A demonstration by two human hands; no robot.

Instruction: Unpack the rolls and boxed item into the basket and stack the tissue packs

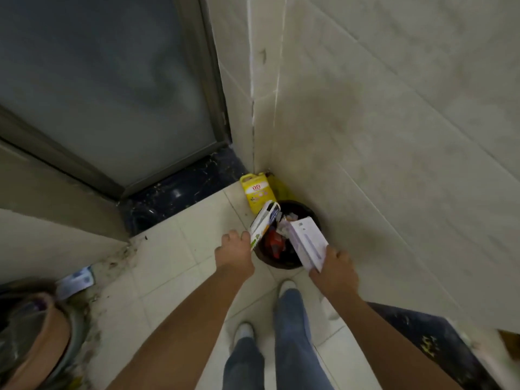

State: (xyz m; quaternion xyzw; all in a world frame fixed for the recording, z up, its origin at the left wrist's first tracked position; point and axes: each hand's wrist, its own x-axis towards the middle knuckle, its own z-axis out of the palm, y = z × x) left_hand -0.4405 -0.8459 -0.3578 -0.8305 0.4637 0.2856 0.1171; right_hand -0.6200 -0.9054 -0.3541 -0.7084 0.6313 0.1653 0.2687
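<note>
A dark round bin (277,263) stands on the floor in the corner, holding red and white scraps. My left hand (235,250) grips a white box with green and blue print (264,222) by its lower end, tilted over the bin's left rim. My right hand (336,264) holds a flat pale lilac box (306,242) by its near end, with the far end over the bin's right side. Both boxes lean into the bin's mouth.
A yellow jug (257,192) stands against the wall behind the bin. Tiled walls close the right side; a glass door with a dark sill is to the left. A tissue pack (74,282) lies on the floor at left beside a brown container (36,342). My legs and shoes are below.
</note>
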